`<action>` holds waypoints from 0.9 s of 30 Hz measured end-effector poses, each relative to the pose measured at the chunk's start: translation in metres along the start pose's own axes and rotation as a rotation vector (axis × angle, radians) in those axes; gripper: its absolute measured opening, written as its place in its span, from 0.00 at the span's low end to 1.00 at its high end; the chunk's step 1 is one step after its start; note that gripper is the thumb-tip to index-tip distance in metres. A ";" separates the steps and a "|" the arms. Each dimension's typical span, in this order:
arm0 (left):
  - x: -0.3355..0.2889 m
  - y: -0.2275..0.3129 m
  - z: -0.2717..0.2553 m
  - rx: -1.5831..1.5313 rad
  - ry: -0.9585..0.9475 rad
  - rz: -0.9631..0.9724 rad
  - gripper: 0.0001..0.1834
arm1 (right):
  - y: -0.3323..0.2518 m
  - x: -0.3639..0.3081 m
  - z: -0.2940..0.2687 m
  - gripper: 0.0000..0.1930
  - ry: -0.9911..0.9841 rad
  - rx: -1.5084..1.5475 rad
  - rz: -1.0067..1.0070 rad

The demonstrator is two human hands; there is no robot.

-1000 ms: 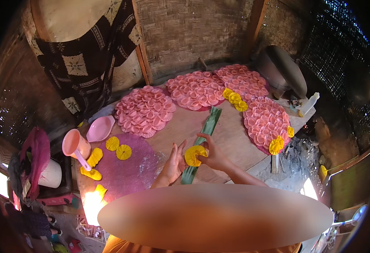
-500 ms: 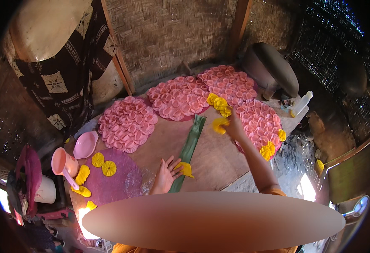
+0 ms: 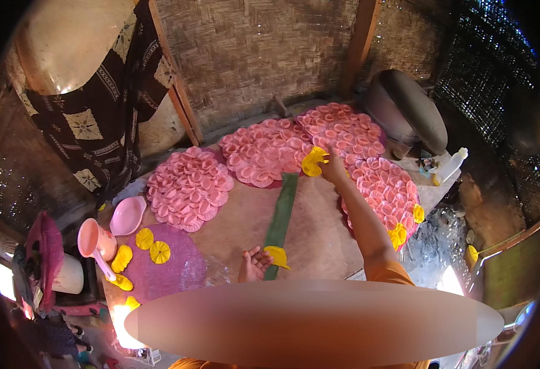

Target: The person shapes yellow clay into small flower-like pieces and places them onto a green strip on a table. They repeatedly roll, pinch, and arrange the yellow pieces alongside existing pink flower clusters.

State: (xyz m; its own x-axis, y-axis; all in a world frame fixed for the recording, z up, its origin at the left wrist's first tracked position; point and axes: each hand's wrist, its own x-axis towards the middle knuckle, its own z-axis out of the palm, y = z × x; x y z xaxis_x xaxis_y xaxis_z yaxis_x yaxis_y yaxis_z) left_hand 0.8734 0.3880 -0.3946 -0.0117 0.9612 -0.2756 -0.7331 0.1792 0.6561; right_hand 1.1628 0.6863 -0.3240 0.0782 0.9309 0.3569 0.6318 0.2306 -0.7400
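Note:
My left hand [image 3: 256, 265], palm up with fingers loosely curled and holding nothing, is beside a yellow ruffled piece [image 3: 277, 257] on a long green leaf strip [image 3: 280, 212]. My right hand [image 3: 334, 168] is stretched to the far middle of the board, its fingertips closed on the edge of a yellow ruffled disc [image 3: 313, 162]. Around it, many pink ruffled cup-shaped pieces lie in round clusters: one to the left [image 3: 190, 187], one behind [image 3: 264, 147], one at the far right [image 3: 340, 126] and one beside my right forearm [image 3: 384, 194].
Two yellow discs [image 3: 160, 252] lie on a purple round sheet [image 3: 187, 264] at left. Near them stand a pink dish [image 3: 128, 216] and a pink dipper [image 3: 94, 238]. A large dark pot [image 3: 402, 111] and a clear bottle [image 3: 451, 166] stand at the far right.
My right hand has moved slightly up and left, bringing a yellow disc up to the yellow ones at the far middle. My left hand's spread fingers have curled.

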 end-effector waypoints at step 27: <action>-0.075 0.108 0.023 -0.195 -0.209 -0.131 0.36 | -0.245 -0.273 0.010 0.15 -0.734 0.369 -0.283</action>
State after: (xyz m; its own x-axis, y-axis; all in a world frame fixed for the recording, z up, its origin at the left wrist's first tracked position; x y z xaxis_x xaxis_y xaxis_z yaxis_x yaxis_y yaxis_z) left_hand 0.8111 0.3400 -0.2870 0.2164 0.9585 -0.1853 -0.8358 0.2800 0.4722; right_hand 0.9788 0.3792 -0.2460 -0.6416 0.7429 0.1912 0.2523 0.4398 -0.8620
